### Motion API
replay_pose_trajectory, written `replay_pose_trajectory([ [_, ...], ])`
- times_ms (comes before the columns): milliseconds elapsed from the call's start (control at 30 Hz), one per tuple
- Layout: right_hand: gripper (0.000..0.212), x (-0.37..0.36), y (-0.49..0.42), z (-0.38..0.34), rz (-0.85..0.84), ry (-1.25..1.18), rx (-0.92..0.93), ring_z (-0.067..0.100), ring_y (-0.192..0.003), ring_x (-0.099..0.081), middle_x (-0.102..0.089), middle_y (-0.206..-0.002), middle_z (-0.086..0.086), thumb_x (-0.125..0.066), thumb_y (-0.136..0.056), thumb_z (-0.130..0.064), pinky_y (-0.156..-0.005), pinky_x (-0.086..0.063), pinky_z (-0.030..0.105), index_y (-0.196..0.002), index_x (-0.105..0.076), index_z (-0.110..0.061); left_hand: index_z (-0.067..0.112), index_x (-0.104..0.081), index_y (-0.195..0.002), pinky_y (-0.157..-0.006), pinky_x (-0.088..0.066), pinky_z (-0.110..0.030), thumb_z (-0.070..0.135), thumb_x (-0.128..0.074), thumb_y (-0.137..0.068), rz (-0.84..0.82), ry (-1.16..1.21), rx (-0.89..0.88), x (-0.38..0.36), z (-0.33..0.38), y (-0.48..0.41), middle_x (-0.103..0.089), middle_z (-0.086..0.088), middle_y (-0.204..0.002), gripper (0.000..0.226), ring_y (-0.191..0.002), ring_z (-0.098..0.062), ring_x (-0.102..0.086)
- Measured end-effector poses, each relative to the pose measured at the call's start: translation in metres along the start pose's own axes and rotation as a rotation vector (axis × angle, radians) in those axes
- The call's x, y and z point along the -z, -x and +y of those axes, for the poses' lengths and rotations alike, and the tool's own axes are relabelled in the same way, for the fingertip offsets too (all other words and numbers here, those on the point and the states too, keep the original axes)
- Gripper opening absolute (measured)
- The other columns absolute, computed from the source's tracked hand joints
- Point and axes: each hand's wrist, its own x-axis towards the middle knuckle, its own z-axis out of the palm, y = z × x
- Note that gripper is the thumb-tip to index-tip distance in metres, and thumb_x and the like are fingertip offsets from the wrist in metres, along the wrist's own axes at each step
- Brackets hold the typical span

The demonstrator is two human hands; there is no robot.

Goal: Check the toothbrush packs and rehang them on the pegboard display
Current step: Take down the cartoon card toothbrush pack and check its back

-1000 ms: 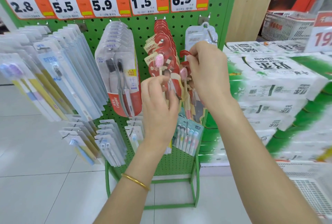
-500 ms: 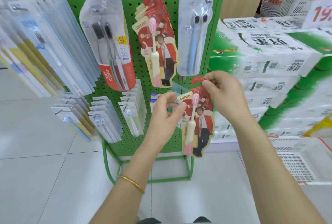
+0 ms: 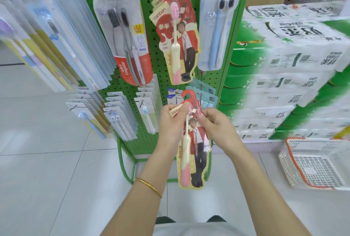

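A red toothbrush pack (image 3: pixel 195 152) with a pink and cream brush hangs upright between both my hands, below the display. My left hand (image 3: pixel 173 122) grips its upper left edge, thumb over the brush head. My right hand (image 3: pixel 214 124) pinches its upper right edge. Its red hook sticks up free above my fingers. Several matching red packs (image 3: pixel 178 33) hang on a peg of the green pegboard (image 3: pixel 151 88) straight above.
Colgate twin packs (image 3: pixel 125 33) hang left of the red ones, a blue twin pack (image 3: pixel 217 21) to their right. Rows of clear packs fill the left side and lower pegs. Stacked tissue cases (image 3: pixel 287 61) stand at right, with a white basket (image 3: pixel 318 162) on the floor.
The red pack came off its peg and down in front of the lower pegboard. Both hands moved lower and closer together on its top, and my view tilted downward.
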Motion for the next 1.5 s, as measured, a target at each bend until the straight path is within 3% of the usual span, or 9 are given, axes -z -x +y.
replay_pose_trajectory([
  [133, 0.027, -0.011, -0.002, 0.005, 0.081, -0.120, -0.071, 0.007, -0.045, -0.043, -0.051, -0.056, -0.001, -0.054, -0.096, -0.021, -0.047, -0.035, 0.022, -0.070, -0.056, -0.014, 0.019, -0.039, -0.125, -0.087, -0.052, -0.040, 0.040, -0.062, -0.089, -0.032, -0.292, -0.062, 0.006, -0.020, -0.007, -0.065, -0.011, -0.108, 0.048, -0.095, -0.023, -0.065],
  [267, 0.024, -0.011, -0.007, 0.014, 0.138, -0.228, -0.154, 0.013, -0.050, -0.040, -0.048, -0.060, 0.006, -0.055, -0.095, -0.018, -0.050, -0.033, 0.025, -0.081, -0.059, 0.002, 0.023, -0.006, -0.152, -0.115, -0.027, -0.032, 0.035, -0.056, -0.094, -0.213, -0.543, -0.133, 0.009, -0.034, 0.000, -0.019, 0.006, -0.156, 0.078, -0.139, -0.011, -0.030],
  [533, 0.028, 0.007, -0.016, 0.022, 0.372, -0.415, -0.265, 0.009, -0.040, -0.046, -0.055, -0.052, 0.001, -0.053, -0.096, -0.018, -0.044, -0.038, 0.020, -0.069, -0.055, -0.013, 0.037, 0.013, -0.149, -0.103, -0.024, -0.020, 0.026, -0.067, -0.087, -0.525, -0.774, -0.092, 0.018, -0.049, 0.011, -0.010, 0.005, -0.159, 0.101, -0.142, -0.011, -0.023],
  [667, 0.030, 0.018, -0.023, 0.027, 0.508, -0.430, -0.282, 0.006, -0.037, -0.044, -0.054, -0.053, 0.000, -0.054, -0.096, -0.021, -0.039, -0.034, 0.018, -0.067, -0.051, -0.014, 0.042, 0.019, -0.146, -0.106, -0.037, -0.039, 0.038, -0.068, -0.086, -0.625, -1.027, -0.093, 0.023, -0.050, 0.014, -0.017, -0.003, -0.156, 0.106, -0.134, -0.023, -0.039],
  [933, 0.029, 0.006, -0.023, 0.028, 0.553, -0.403, -0.286, 0.021, -0.060, -0.047, -0.050, -0.065, 0.007, -0.052, -0.096, -0.019, -0.056, -0.038, 0.030, -0.067, -0.047, -0.017, 0.012, -0.007, -0.151, -0.109, -0.029, -0.038, 0.043, -0.068, -0.079, -0.401, -1.434, -0.312, 0.013, -0.045, 0.018, -0.021, -0.008, -0.143, 0.099, -0.129, -0.028, -0.026],
  [1033, 0.024, 0.005, -0.016, 0.020, 0.465, -0.493, -0.281, 0.010, -0.044, -0.048, -0.054, -0.059, 0.000, -0.052, -0.097, -0.023, -0.043, -0.038, 0.019, -0.074, -0.051, -0.016, 0.009, -0.011, -0.150, -0.106, -0.033, -0.037, 0.020, -0.062, -0.084, -0.413, -1.385, -0.254, 0.013, -0.046, 0.017, -0.027, -0.009, -0.139, 0.084, -0.126, -0.028, -0.030],
  [1167, 0.033, 0.009, -0.011, 0.016, 0.318, -0.484, -0.297, 0.010, -0.048, -0.042, -0.056, -0.070, 0.001, -0.046, -0.097, -0.041, -0.046, -0.037, 0.024, -0.091, -0.062, -0.012, 0.013, -0.029, -0.144, -0.096, -0.041, -0.033, -0.007, -0.044, -0.087, -0.507, -1.001, -0.079, 0.017, -0.041, 0.013, -0.043, -0.008, -0.130, 0.063, -0.116, -0.023, -0.045],
  [1367, 0.014, 0.004, -0.010, 0.024, 0.332, -0.330, -0.304, 0.012, -0.058, -0.050, -0.060, -0.088, 0.005, -0.055, -0.095, -0.026, -0.052, -0.045, 0.026, -0.099, -0.053, -0.012, 0.019, -0.054, -0.117, -0.092, -0.050, -0.037, -0.007, -0.056, -0.085, -0.443, -0.476, 0.220, 0.033, -0.042, 0.011, -0.064, -0.002, -0.117, 0.041, -0.108, -0.021, -0.061],
  [1500, 0.006, 0.001, -0.009, 0.025, 0.189, -0.367, -0.254, 0.013, -0.058, -0.050, -0.060, -0.075, 0.004, -0.054, -0.095, -0.017, -0.051, -0.044, 0.023, -0.093, -0.056, -0.013, 0.014, -0.061, -0.110, -0.084, -0.056, -0.040, -0.004, -0.065, -0.085, -0.410, -0.264, 0.299, 0.035, -0.046, 0.010, -0.071, -0.009, -0.108, 0.031, -0.093, -0.027, -0.070],
])
